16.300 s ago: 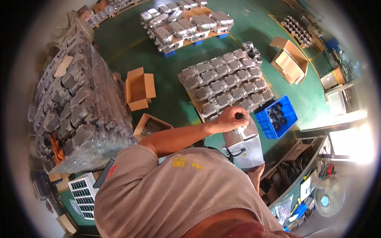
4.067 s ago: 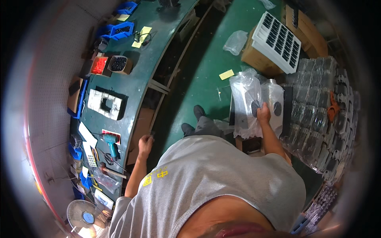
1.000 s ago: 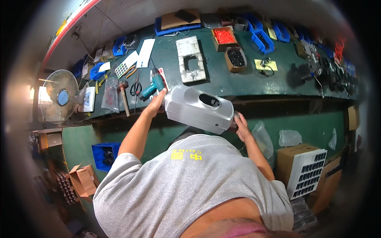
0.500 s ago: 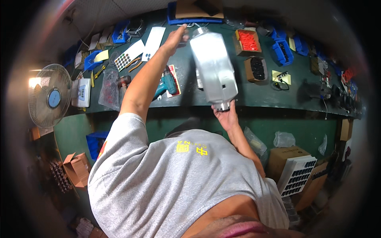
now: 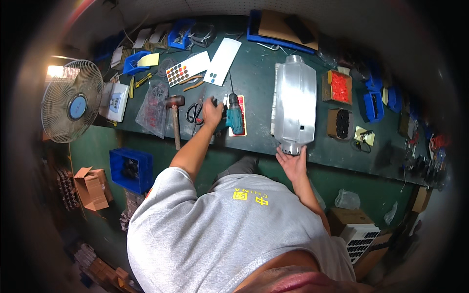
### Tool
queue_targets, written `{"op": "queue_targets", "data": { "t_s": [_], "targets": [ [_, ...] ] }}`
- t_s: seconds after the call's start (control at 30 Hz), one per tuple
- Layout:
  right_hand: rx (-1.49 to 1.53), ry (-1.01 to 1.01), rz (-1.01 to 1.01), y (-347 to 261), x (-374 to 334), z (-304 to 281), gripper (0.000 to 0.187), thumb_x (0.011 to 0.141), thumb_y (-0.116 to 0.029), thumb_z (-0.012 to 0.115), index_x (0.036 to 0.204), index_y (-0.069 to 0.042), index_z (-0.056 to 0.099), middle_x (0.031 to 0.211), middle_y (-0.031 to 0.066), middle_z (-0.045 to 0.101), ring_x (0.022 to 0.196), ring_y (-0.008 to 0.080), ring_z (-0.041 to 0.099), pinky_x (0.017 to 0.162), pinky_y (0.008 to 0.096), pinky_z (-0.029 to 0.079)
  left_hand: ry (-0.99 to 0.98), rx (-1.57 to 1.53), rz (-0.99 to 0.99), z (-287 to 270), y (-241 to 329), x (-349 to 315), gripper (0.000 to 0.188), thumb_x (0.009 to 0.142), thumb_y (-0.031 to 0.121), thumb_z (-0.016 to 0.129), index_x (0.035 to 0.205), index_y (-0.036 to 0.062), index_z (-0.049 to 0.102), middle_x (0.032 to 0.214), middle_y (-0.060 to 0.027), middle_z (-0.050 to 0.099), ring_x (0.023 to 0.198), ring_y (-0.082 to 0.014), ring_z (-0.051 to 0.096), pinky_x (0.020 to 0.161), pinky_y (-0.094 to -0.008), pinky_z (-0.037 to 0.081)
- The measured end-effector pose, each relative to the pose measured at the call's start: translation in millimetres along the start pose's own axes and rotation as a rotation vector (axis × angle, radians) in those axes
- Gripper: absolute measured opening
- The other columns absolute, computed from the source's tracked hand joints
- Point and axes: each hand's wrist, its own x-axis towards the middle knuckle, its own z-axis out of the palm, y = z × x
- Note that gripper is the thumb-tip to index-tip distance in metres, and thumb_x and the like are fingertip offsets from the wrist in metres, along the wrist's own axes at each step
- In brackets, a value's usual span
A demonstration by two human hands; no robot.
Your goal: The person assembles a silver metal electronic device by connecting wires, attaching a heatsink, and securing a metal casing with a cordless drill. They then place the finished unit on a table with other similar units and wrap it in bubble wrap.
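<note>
A silver metal casing, long and faceted with a round neck at each end, lies lengthwise on the green bench at centre right. My right hand is at its near neck, palm up, fingers and thumb on either side. Further left, my left hand is low over the bench with curled fingers. A small dark thing shows at its fingertips, too small to name. Just right of that hand lies a teal cordless drill with a long bit, on a red and white card. Black-handled scissors lie to the hand's left.
A hammer, a clear plastic bag, pliers and sticker sheets lie to the left, beside a fan. Boxes of red parts and black parts stand right of the casing. A blue tray sits behind.
My left hand has come away from the casing's far end, down and back toward the drill and scissors. The casing now lies straighter on the bench. My right hand stays at its near neck.
</note>
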Motion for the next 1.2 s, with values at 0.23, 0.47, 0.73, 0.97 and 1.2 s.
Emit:
{"op": "queue_targets", "data": {
  "t_s": [0.23, 0.47, 0.73, 0.97, 1.2],
  "targets": [
    [-0.102, 0.186, -0.003, -12, -23, 0, 0.083, 0.094, -0.068, 0.052, 0.147, -0.006, 0.037, 0.145, 0.0248, 0.047, 0.132, 0.04, 0.05, 0.108, 0.055, 0.043, 0.177, 0.084, -0.222, -5, 43, 91, 0.077, 0.077, 0.033, 0.081, 0.14, 0.0031, 0.049, 0.133, -0.0283, 0.054, 0.128, -0.0432, 0.049, 0.106, -0.0503, 0.044],
    [-0.101, 0.071, 0.034, -22, -12, -43, 0.061, 0.103, -0.054, 0.047, 0.139, -0.004, 0.044, 0.142, 0.0257, 0.051, 0.134, 0.0392, 0.049, 0.111, 0.0527, 0.04, 0.178, -0.009, -0.241, 19, -33, 128, 0.072, 0.077, 0.03, 0.082, 0.132, -0.0064, 0.054, 0.126, -0.0288, 0.062, 0.118, -0.0412, 0.061, 0.104, -0.0477, 0.047],
    [-0.221, 0.362, -0.029, -32, -33, -40, 0.069, 0.101, -0.054, 0.053, 0.145, -0.002, 0.041, 0.142, 0.0237, 0.054, 0.129, 0.0354, 0.055, 0.105, 0.0504, 0.047, 0.16, -0.088, -0.267, 33, -11, 135, 0.066, 0.074, 0.033, 0.084, 0.126, -0.0001, 0.06, 0.119, -0.023, 0.068, 0.114, -0.0385, 0.065, 0.099, -0.0434, 0.05],
    [-0.264, 0.351, -0.037, -43, -35, -61, 0.05, 0.104, -0.042, 0.053, 0.137, -0.005, 0.049, 0.13, 0.0164, 0.062, 0.115, 0.033, 0.062, 0.096, 0.0461, 0.051, 0.065, -0.196, -0.361, 36, -11, 138, 0.035, 0.07, 0.021, 0.084, 0.095, -0.0009, 0.074, 0.088, -0.0134, 0.072, 0.081, -0.0245, 0.068, 0.076, -0.0412, 0.054],
    [-0.557, 0.595, -0.551, -68, -44, 9, 0.03, 0.097, -0.033, 0.061, 0.098, -0.003, 0.062, 0.072, 0.0, 0.05, 0.059, 0.0086, 0.045, 0.05, 0.0228, 0.033, 0.116, -0.284, -0.432, 30, 14, 90, 0.022, 0.084, 0.022, 0.067, 0.096, 0.0062, 0.075, 0.096, -0.0164, 0.074, 0.092, -0.0291, 0.071, 0.084, -0.041, 0.055]
  ]
}}
